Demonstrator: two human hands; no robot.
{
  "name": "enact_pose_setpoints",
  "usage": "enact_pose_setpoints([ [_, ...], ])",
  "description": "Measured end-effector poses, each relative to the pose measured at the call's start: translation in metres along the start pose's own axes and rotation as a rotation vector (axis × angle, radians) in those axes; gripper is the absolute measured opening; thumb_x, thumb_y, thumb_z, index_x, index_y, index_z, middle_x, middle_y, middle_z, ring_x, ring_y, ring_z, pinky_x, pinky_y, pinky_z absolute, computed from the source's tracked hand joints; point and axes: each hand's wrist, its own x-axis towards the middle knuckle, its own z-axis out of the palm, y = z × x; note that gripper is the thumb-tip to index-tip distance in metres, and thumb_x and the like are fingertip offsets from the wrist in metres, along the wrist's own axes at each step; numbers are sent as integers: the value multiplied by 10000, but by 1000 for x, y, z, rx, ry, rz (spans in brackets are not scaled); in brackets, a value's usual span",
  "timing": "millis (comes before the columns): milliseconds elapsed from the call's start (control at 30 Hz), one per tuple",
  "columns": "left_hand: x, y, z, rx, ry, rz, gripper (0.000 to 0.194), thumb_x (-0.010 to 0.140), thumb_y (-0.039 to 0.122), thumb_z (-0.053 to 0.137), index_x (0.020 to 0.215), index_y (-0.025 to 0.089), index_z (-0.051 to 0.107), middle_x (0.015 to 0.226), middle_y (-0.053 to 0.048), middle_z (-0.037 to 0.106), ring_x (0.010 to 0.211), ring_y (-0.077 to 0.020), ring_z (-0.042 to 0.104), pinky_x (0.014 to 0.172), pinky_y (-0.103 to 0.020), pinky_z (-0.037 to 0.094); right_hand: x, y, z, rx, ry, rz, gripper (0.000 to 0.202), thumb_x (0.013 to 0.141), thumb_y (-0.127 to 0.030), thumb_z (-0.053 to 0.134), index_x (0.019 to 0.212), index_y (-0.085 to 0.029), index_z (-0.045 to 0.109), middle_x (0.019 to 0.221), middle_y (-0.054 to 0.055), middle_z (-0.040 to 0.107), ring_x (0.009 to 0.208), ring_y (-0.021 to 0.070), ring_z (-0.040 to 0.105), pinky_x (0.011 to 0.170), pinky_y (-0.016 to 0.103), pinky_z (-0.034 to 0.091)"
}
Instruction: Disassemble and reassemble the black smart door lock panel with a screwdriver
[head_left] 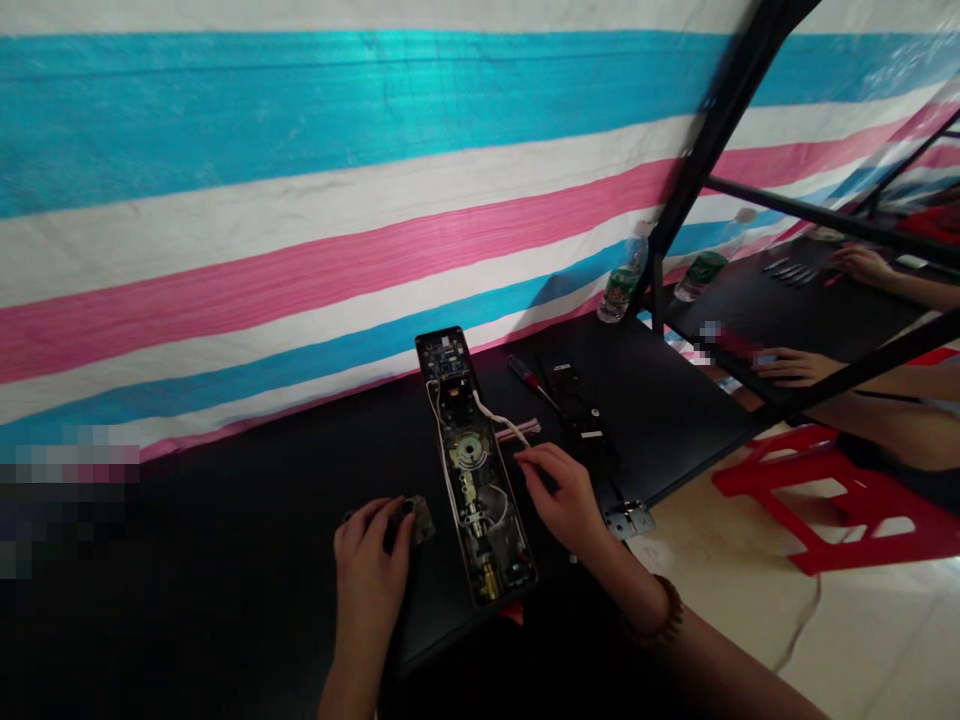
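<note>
A long black housing (480, 480) lies open on the dark table, showing a circuit board (444, 358), a round metal part, wires and a brass cylinder (489, 580). To its left, my left hand (373, 545) has its fingers curled on a small metal plate (422, 520). At the housing's right side, my right hand (562, 490) pinches the end of a white cable (499, 415) that runs out of the housing's upper part. A beaded bracelet circles my right wrist.
Right of the housing lie a screwdriver (525, 375), a black panel (574, 400) and a metal bracket (631, 520). A water bottle (621, 285) stands by the black frame (694, 170). Beyond are a red stool (832, 500) and other people's hands at another table.
</note>
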Motion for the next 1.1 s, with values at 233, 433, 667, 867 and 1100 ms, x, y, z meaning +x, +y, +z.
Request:
enact_pose_setpoints([
  [233,12,-30,-22,133,62,-102,481,904,514,486,1145,172,725,1148,-161,626,1088,-351,606,1011,-544,478,-23,10,4,20,28,27,249,925,-167,543,1020,-272,748,932,56,727,868,202,702,768,328,579],
  [433,20,-44,-33,39,-9,-284,476,844,571,539,1044,201,760,1030,-96,694,769,-249,656,775,-427,564,-32,19,4,50,199,98,223,943,-189,549,1042,-261,736,994,71,716,923,207,693,815,343,571],
  [667,49,45,-24,-287,70,-68,335,837,523,694,976,229,772,1006,-40,733,843,-216,694,823,-361,569,-27,28,6,105,144,194,184,951,-242,557,1024,-240,725,986,66,727,911,206,692,833,350,563],
  [867,79,88,9,-301,-77,245,193,906,378,672,943,237,800,982,-58,775,940,-244,668,893,-415,562,-28,28,5,96,99,184,199,963,-247,538,1035,-233,723,994,67,723,931,204,682,843,341,543],
  [1100,68,83,17,-196,-15,304,209,869,322,752,1059,243,792,1023,-60,796,1046,-301,541,956,-498,489,-27,28,5,112,79,192,197,969,-251,534,1033,-224,718,985,65,716,929,201,675,840,329,526],
])
